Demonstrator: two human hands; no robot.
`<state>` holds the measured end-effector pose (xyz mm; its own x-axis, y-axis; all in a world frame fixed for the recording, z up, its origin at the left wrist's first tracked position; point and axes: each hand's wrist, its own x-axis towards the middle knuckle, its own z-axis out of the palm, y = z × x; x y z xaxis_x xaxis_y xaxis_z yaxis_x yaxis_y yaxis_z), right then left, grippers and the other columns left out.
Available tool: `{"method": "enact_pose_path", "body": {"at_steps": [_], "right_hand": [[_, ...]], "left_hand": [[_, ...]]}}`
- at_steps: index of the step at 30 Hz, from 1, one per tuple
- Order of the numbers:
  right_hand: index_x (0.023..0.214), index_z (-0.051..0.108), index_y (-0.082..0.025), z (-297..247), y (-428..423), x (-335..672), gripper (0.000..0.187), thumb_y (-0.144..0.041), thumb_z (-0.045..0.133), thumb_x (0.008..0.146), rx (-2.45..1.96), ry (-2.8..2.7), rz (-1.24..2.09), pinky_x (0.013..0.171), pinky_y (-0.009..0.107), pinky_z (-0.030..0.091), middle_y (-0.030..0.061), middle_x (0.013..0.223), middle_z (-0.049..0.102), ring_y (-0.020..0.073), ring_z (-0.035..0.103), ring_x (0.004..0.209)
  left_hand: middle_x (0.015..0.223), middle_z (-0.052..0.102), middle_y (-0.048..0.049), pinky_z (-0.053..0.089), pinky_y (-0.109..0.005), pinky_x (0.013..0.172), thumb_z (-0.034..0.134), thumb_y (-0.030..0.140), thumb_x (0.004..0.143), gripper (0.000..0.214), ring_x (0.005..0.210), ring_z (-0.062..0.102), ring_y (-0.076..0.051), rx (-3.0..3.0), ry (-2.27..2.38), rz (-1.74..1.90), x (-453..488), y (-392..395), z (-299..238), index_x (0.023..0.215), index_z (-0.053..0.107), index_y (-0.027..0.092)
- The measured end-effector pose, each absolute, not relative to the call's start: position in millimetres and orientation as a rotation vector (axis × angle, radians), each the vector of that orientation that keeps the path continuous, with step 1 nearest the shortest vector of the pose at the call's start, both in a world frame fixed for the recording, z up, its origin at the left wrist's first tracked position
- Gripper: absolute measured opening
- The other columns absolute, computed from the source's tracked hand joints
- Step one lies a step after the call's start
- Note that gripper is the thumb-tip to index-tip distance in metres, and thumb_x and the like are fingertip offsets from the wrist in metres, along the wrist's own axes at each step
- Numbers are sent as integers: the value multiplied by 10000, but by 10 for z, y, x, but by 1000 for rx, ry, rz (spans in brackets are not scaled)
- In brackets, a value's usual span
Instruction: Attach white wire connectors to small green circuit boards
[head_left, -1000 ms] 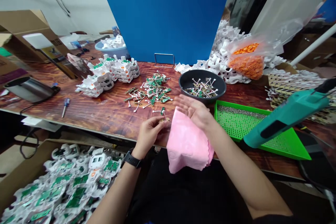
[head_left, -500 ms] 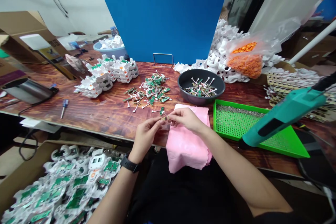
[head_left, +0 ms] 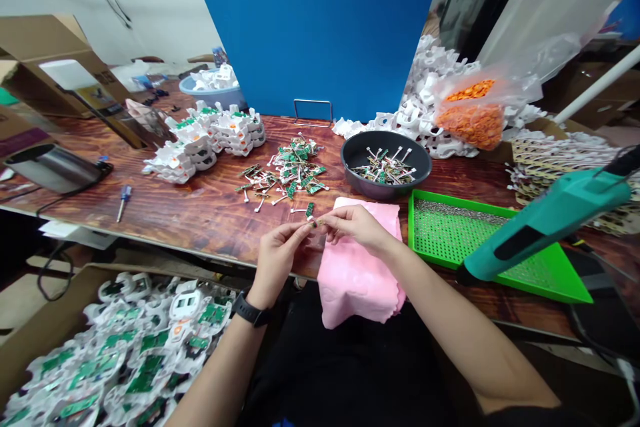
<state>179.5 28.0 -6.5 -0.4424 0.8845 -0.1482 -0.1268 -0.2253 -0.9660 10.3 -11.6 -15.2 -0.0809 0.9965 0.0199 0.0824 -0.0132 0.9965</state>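
Note:
My left hand (head_left: 281, 250) and my right hand (head_left: 355, 227) meet over the table's front edge, fingertips pinched on one small circuit board (head_left: 314, 223). Fingers cover most of that board. Just beyond the fingertips lies another small green board (head_left: 309, 209) with a white connector lead. A loose pile of such boards (head_left: 295, 170) spreads over the wood behind it. More of them fill a dark round pan (head_left: 423, 177) to the right. Under my right hand a pink cloth (head_left: 360, 280) hangs over the table edge.
At right, a teal electric screwdriver (head_left: 550, 220) hangs over a green tray (head_left: 450, 250) of screws. Stacked white housings (head_left: 200, 147) and a small screwdriver (head_left: 123, 203) are at left. A box of housings with boards (head_left: 135, 360) stands below. A blue panel (head_left: 315, 27) rises behind.
Both hands stay together at the same spot, with only a small shift of the fingers on the board. The whole view has moved slightly.

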Motion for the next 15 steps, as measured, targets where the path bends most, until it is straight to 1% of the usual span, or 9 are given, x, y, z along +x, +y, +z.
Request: {"method": "enact_pose_path", "body": {"at_steps": [2,4,8,15], "right_hand": [[820,686,-130,-59,277,1804,302,-401,684,688,-937,-1252,1808,530,227,496,42,699,669,89,586,536],[809,684,-131,-64,278,1808,281,-381,694,681,-920,-1229,1822,536,226,495,37,696,665,91,589,552],[773,683,-128,-90,285,1801,259,-357,712,653,-914,-1236,1803,529,224,485,19,664,649,87,574,546],[788,696,-126,-84,280,1791,232,-319,702,658,-901,-1293,1764,545,234,479,29,679,659,93,577,565]], "left_hand": [[702,693,-38,478,-239,610,680,360,690,249,616,603,-133,1221,1318,1256,104,-127,-152,814,706,146],[714,696,-40,480,-239,614,680,357,689,247,619,605,-133,1211,1301,1243,105,-138,-144,818,707,147],[704,696,-42,476,-228,605,673,350,696,219,594,595,-122,1207,1286,1208,108,-150,-114,759,707,143],[649,686,-31,471,-225,568,667,331,693,193,559,583,-120,1169,1307,1221,126,-153,-112,671,694,142]]}}
